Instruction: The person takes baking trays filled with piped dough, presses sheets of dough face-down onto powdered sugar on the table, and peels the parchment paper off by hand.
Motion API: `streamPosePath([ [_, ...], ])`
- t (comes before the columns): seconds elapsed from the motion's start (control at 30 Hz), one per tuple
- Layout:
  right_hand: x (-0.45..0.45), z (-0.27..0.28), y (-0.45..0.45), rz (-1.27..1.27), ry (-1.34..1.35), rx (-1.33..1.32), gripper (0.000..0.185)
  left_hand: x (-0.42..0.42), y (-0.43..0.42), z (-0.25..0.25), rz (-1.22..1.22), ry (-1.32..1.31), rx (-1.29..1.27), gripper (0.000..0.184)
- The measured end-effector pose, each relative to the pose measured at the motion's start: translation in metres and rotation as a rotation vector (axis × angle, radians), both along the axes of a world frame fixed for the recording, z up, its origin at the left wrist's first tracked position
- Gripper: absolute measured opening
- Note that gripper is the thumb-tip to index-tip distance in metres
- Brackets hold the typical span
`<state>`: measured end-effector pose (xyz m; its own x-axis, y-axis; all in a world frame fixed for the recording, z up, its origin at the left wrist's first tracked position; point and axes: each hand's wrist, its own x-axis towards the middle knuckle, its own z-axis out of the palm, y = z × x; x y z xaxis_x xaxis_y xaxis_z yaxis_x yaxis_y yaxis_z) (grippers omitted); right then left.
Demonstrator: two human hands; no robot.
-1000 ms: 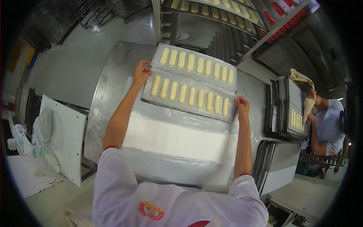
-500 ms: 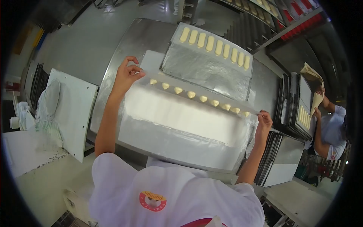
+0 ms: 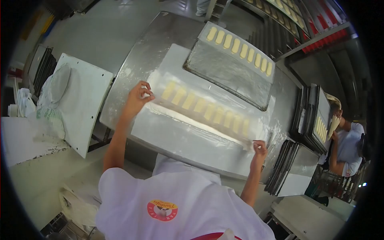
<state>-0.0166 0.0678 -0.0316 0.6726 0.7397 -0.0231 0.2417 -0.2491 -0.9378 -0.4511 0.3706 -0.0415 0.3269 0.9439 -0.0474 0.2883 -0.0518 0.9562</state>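
Above the table (image 3: 148, 48), left hand (image 3: 138, 97) and right hand (image 3: 260, 149) pinching a sheet (image 3: 204, 107) (dough (image 3: 189, 101) showing through), tray (image 3: 228, 74) beyond bearing dough strips (image 3: 243, 50)

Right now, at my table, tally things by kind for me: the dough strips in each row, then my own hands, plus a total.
Far strips: 9
Near strips, blurred, between your hands: 9
Hands, left hand and right hand: 2
Total: 20
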Motion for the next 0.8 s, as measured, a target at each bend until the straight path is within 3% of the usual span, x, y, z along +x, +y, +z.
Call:
streamPosePath([
  [0.1, -0.026, -0.014, -0.004, -0.114, 0.053, -0.137, 0.012, 0.0, -0.025, -0.007, 0.033, 0.095, 0.068, 0.027],
  [0.13, -0.031, -0.013, -0.004, -0.116, 0.053, -0.14, 0.012, 0.0, -0.03, -0.016, 0.132, 0.132, 0.282, 0.022],
  [0.17, -0.035, -0.012, -0.003, -0.201, 0.113, -0.094, 0.013, -0.002, -0.034, -0.027, 0.125, 0.131, 0.279, 0.022],
  [0.23, -0.038, -0.012, 0.0, -0.296, 0.166, -0.047, 0.015, -0.004, -0.039, -0.043, 0.444, 0.067, -0.134, 0.018],
  [0.33, -0.027, -0.038, 0.0, -0.249, 0.167, -0.019, 0.037, 0.012, -0.047, -0.032, 0.418, 0.159, -0.165, 0.021],
  [0.53, -0.034, -0.02, 0.013, -0.374, 0.244, -0.112, 0.026, 0.009, -0.044, -0.039, 0.345, 0.117, -0.113, 0.02],
  [0.67, -0.019, -0.04, 0.006, -0.357, 0.245, -0.067, 0.018, 0.007, -0.039, -0.029, 0.291, 0.178, -0.085, 0.019],
  [0.8, -0.014, -0.035, 0.026, -0.333, 0.077, -0.138, 0.018, 0.021, -0.02, -0.016, 0.24, 0.32, -0.007, 0.019],
])
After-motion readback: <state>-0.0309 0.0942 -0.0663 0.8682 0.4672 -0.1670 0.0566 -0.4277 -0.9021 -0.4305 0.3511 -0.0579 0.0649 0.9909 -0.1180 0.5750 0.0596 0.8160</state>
